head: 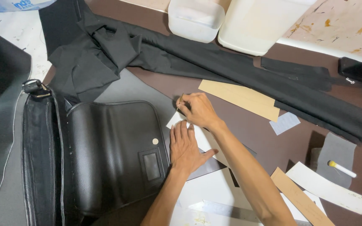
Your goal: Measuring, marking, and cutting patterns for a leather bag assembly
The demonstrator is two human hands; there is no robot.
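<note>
1. Head view, containers: two translucent white plastic tubs (195, 19) are standing at the far edge of the table (256, 125); what they are holding cannot be told, since the walls are cloudy and the tops are cut off by the frame.
2. The bag (105, 159), black leather with a smooth sheen, is lying open on the left, its flap facing up with a round snap (155, 141) and a small rectangular patch; a metal buckle (33, 87) is sitting at its top corner.
3. The left hand (185, 146) is pressing flat, fingers spread and holding nothing, on a white card (202, 142) just beside the flap's edge.
4. The right hand (200, 109) is pinching closed on a thin pale tool (179, 101), possibly a pencil or awl, its long axis running steeply from the card up and away from the person.
5. The card is lying between the bag and a tan strip (241, 98), its length running diagonally toward the near right.
6. Black cloth (214, 62), soft and creased, is stretching across the brown table; a white marker (342, 169) is resting on a grey swatch (336, 157).
</note>
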